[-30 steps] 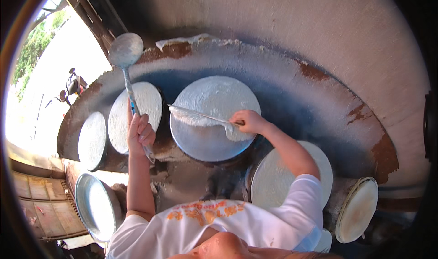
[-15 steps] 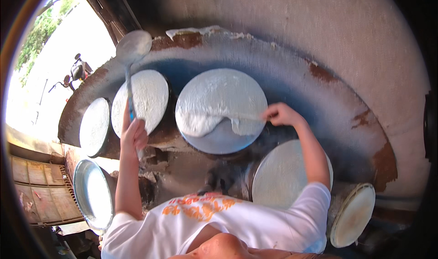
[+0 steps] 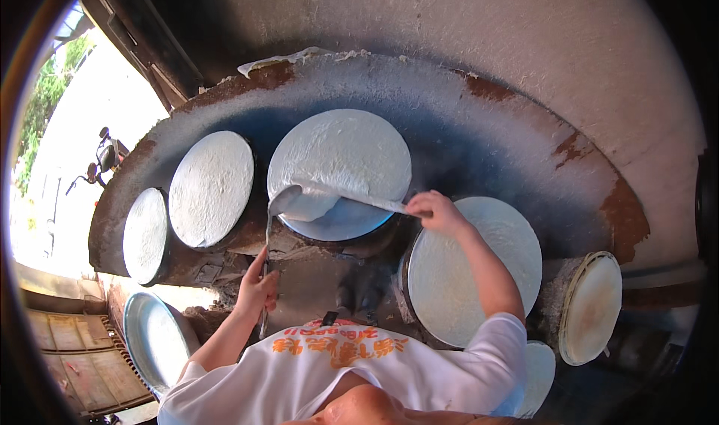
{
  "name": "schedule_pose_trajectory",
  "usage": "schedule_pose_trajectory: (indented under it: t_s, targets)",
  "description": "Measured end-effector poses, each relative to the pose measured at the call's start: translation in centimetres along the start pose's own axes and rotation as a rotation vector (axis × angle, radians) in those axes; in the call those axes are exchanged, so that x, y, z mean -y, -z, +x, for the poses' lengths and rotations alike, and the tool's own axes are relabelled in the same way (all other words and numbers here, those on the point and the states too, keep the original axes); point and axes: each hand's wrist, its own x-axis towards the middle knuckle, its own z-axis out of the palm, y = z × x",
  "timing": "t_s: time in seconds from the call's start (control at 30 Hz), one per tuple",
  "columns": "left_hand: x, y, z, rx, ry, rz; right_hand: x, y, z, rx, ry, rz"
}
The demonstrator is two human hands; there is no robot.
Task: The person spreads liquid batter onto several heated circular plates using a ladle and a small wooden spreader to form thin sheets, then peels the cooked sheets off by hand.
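Observation:
My left hand (image 3: 256, 286) is closed round the handle of a metal ladle (image 3: 286, 199). The ladle's bowl is at the near left edge of the middle round griddle (image 3: 343, 226). White batter (image 3: 341, 149) covers most of this griddle, leaving a bare strip along its near side. A long, thin spreader (image 3: 352, 193) lies across the batter, its left end close to the ladle bowl. At the griddle's right edge, my right hand (image 3: 437, 213) grips the spreader's handle end.
Two batter-coated griddles (image 3: 212, 189) stand on the left. More round griddles (image 3: 475, 271) stand at the right, the farthest (image 3: 592, 305) browned in the middle. At lower left is a metal basin (image 3: 133, 334). A curved, soot-marked wall (image 3: 449, 99) rises behind the griddles.
The ladle has come down from its raised place at the left to the middle griddle's edge, my left hand lowering with it. The spreader has shifted to a slant, and the view has moved.

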Motion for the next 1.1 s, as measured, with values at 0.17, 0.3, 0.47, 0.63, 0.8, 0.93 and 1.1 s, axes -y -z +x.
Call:
schedule_pose_trajectory:
  t_s: [0.17, 0.3, 0.47, 0.63, 0.8, 0.93, 1.1]
  targets:
    - [0.7, 0.6, 2.0, 0.102, -0.069, 0.078, 3.3, -2.9, -4.2, -0.209, -0.191, -0.121]
    - [-6.5, -0.4, -1.3, 0.199, -0.215, -0.044, 8.8, -5.7, -7.9, -0.202, -0.061, -0.352]
    - [-8.1, 8.6, -1.1, 0.246, -0.713, 0.016, 19.2, -22.1, -2.2, -0.441, -0.645, 0.744]
    - [-8.4, 12.5, -3.3, 0.321, -0.820, -0.154, 18.5, -39.5, 15.5, -0.670, -0.673, 1.245]
    - [-7.8, 17.5, -3.9, 0.390, -0.718, -0.196, 22.0, -43.1, 8.3, -1.010, -0.697, 1.358]
    - [-7.6, 18.6, -4.3, 0.455, -0.740, -0.219, 23.1, -41.0, 6.4, -1.190, -0.799, 1.281]
    - [-6.5, 18.6, -4.6, 0.504, -0.746, -0.140, 19.1, -35.1, 6.5, -1.234, -0.700, 1.199]
